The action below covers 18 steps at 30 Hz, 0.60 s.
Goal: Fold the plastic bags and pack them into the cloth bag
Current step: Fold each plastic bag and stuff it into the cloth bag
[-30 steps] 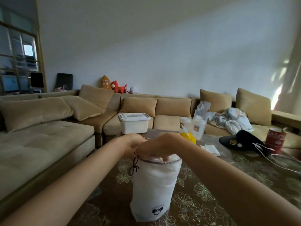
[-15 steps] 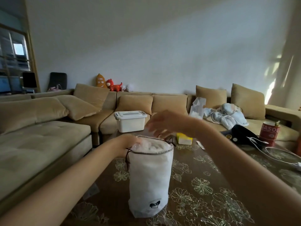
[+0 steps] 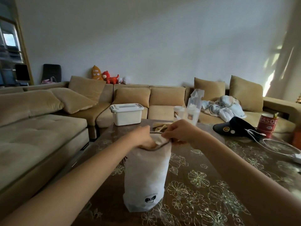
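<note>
Cloth bag [image 3: 146, 173] stands open-mouthed: your right hand [image 3: 180, 132] pinches its rim [image 3: 158, 145] at 3 o'clock so your left hand [image 3: 141, 137], fingers hidden inside, can tamp.

the only lettering that can be read is on the red can [image 3: 268, 126] by the right edge of the table [image 3: 211, 185]: white capitals, of which "aso" shows. the cloth bag [image 3: 146, 173] near the front edge bears a small black logo, with no legible letters. the badges on the black cap [image 3: 234, 128] are too small to read.
</note>
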Each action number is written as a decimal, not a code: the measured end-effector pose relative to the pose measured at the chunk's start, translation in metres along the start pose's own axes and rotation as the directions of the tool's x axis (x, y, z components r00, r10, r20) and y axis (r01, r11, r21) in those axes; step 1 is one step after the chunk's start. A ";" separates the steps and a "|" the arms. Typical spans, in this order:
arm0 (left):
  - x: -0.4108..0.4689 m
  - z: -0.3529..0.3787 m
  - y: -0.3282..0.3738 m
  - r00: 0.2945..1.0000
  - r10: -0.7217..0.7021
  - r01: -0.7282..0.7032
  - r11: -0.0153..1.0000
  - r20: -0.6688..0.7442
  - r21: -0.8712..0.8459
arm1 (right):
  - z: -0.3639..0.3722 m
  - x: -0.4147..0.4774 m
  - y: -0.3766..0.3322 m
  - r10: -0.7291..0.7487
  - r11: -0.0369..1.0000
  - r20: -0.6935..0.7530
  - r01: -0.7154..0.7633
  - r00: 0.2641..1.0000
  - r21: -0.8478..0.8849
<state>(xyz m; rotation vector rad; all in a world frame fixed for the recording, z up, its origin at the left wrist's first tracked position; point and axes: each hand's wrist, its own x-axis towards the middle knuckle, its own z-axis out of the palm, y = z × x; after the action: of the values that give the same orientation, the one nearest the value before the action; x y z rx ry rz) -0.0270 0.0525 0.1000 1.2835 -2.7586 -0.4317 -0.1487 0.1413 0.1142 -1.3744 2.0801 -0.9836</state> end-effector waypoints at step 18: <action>-0.049 -0.039 -0.045 0.936 -0.258 0.303 0.938 0.241 -0.169 | -0.013 0.006 0.021 0.026 0.818 0.016 -0.030 1.000 0.574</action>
<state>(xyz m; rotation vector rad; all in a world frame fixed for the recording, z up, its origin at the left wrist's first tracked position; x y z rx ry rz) 0.0454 0.0534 0.1270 1.6722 -2.6046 -0.9005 -0.1731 0.1449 0.1064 -1.0162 1.5843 -1.4402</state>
